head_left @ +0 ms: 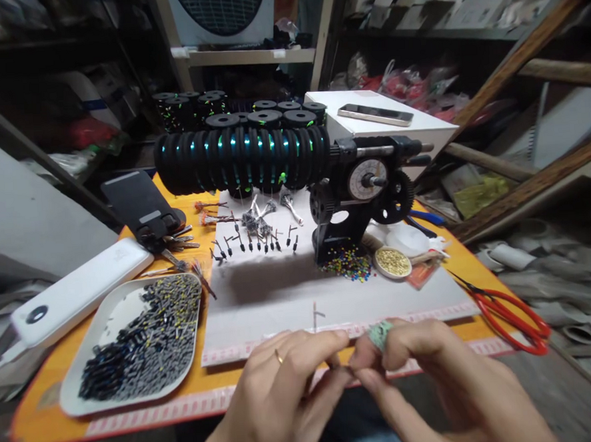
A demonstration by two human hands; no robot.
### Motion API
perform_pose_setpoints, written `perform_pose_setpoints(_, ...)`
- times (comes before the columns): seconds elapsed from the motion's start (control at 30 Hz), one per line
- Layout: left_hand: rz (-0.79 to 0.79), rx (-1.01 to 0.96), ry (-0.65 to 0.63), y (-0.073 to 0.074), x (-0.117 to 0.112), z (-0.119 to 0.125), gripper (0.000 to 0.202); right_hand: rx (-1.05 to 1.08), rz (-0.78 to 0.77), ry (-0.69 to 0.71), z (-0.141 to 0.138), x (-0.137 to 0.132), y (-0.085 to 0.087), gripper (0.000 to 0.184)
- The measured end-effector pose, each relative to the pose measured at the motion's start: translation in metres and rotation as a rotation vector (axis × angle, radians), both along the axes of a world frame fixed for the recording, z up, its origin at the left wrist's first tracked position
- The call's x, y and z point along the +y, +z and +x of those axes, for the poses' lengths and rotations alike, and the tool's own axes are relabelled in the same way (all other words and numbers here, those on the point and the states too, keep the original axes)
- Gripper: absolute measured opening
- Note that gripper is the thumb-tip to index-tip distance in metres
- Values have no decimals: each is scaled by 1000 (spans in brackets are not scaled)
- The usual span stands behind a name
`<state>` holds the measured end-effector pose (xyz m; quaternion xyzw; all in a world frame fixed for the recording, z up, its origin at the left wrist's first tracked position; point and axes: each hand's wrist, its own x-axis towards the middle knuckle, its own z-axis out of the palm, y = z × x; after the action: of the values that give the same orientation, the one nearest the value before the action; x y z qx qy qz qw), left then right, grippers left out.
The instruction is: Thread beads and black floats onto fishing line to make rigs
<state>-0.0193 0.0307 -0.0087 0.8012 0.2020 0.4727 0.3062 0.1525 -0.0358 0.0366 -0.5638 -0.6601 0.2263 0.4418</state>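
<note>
My left hand [281, 398] and my right hand [436, 386] meet at the near edge of the white mat [300, 294], fingers pinched together on something too small to name. A ring shows on the left hand, green tape wraps a right fingertip [380, 334]. A thin pin [315, 315] stands on the mat just beyond my fingertips. Farther back, a row of black spools [241, 159] sits on a black winding machine [361, 190] with a dial. Small black-tipped pins [257, 242] lie in a row under the spools.
A white tray of small dark beads [137, 341] lies left on the orange table [46, 403]. White power bank [74, 294], black phone stand and keys [147, 213], coloured beads [351, 263], a dish of gold beads [392, 262], red scissors [514, 317], a phone [375, 114] on a white box.
</note>
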Motion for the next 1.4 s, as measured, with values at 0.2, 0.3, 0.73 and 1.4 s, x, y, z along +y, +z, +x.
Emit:
perform_pose_setpoints(0.2, 194, 190, -56, 15, 12, -15, 33, -126, -27, 73, 2, 12, 8, 27)
perform_pose_setpoints(0.3, 266, 239, -38, 14, 15, -23, 26, -83, -79, 102, 2, 16, 9, 25)
perform_pose_setpoints(0.73, -318, -80, 19, 17, -3, -22, 18, 28, 455, 143, -8, 18, -17, 24)
perform_pose_setpoints(1.4, -172, 109, 168, 23, 6, -19, 18, -461, 466, 79, 5, 14, -18, 18)
